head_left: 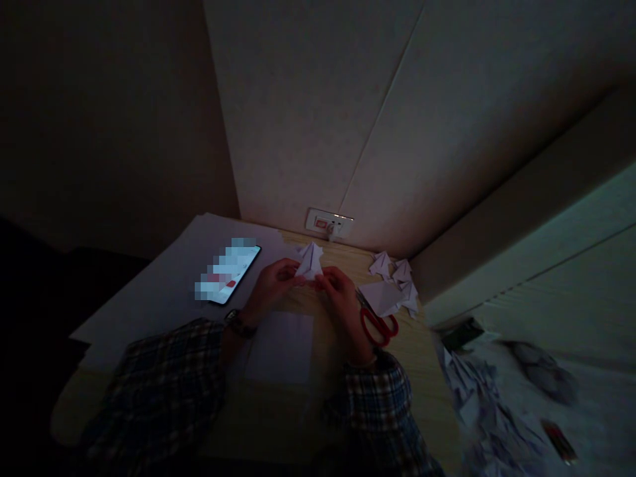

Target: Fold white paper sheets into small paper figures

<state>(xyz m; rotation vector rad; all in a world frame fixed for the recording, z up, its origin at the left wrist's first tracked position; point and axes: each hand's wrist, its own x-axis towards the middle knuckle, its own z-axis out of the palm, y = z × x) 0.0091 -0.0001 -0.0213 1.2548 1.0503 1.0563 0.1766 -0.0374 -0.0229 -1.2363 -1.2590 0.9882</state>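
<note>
A folded white paper figure (311, 261) is held up between my two hands, over the wooden table. My left hand (276, 278) pinches its lower left corner, and my right hand (336, 286) grips the lower right corner. Just below lies a square sheet of white paper (281, 348). Red-handled scissors (376, 326) rest beside my right wrist, their blades partly under a loose piece of white paper (381, 297). To the left, a phone (228, 273) with a lit screen lies on large white sheets (163, 291).
Several folded paper figures (381, 264) sit at the table's (417, 377) far right corner. A wall socket (330, 224) with a plug is behind the table. Lower right, a pile of folded papers (489, 414) lies past the table edge. The room is dim.
</note>
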